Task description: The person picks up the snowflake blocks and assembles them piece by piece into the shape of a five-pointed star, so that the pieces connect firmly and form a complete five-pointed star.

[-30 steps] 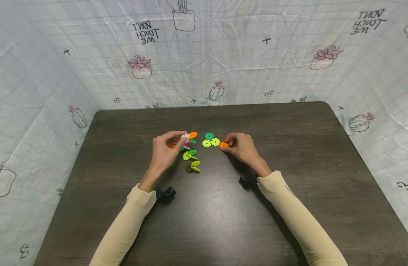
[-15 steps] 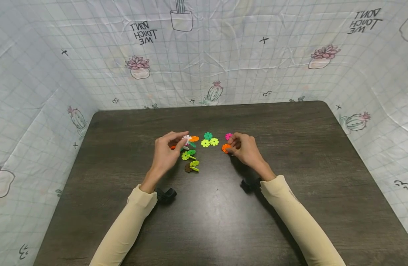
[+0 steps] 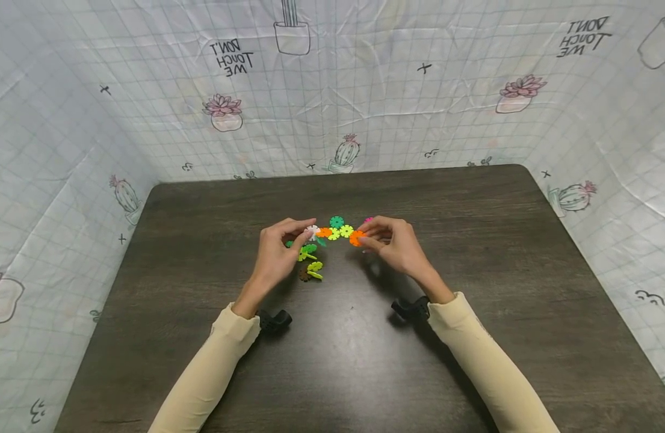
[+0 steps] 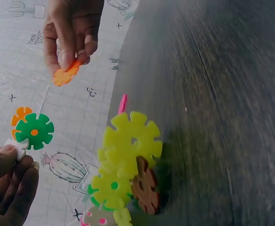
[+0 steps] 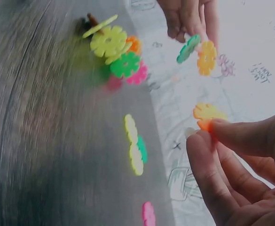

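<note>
Between thumb and fingers my left hand [image 3: 278, 249] pinches a white notched flower disc [image 3: 312, 233], held above the table. Joined to it are an orange flower disc [image 3: 324, 232] and a green one [image 4: 34, 131]. My right hand [image 3: 399, 243] pinches a single orange flower disc [image 5: 208, 115] by its edge. The two held orange discs face each other with a gap between them in both wrist views. Below my left hand stand clusters of joined discs, including a yellow-green one [image 4: 132, 139] and a brown one [image 4: 145, 188]; my left hand partly hides them in the head view.
Two yellow-green discs [image 3: 346, 231] and a teal disc [image 3: 337, 222] lie together on the dark wooden table [image 3: 343, 361]. A pink disc [image 5: 148, 214] lies near my right hand, which partly covers it in the head view. A patterned cloth [image 3: 310, 108] hangs behind the table.
My left hand has moved right with the white, orange and green discs. My right hand has brought its orange disc left, so the held discs are closer. The table discs have stayed put.
</note>
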Demonstrator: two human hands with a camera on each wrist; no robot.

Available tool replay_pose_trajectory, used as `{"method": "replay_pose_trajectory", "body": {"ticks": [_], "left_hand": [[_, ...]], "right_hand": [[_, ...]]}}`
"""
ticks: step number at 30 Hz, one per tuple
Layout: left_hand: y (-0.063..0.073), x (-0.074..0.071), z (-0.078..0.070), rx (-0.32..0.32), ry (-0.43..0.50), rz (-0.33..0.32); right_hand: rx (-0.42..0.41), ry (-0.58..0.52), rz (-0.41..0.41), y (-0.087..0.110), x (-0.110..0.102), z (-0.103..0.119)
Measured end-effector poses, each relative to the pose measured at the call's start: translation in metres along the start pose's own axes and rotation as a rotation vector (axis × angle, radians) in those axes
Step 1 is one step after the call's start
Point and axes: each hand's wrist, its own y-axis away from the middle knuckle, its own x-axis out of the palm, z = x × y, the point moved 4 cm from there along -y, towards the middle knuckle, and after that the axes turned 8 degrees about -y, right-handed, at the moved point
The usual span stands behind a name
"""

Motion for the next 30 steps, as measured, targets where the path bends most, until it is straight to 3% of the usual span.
{"method": "replay_pose_trajectory", "body": {"ticks": [11, 23, 30], "left_hand": [[0.002, 0.008, -0.008, 0.034, 0.024, 0.047], [0.004, 0.013, -0.011, 0.013, 0.08, 0.089], [0.004, 0.011, -0.013, 0.014, 0.067, 0.043]], "right_hand": [[-0.042, -0.113, 0.018, 0.007, 0.008, 0.017], [-0.061, -0.104, 0.012, 0.011, 0.01, 0.021], [-0.05, -0.134, 0.002, 0.012, 0.01, 0.022]]}}
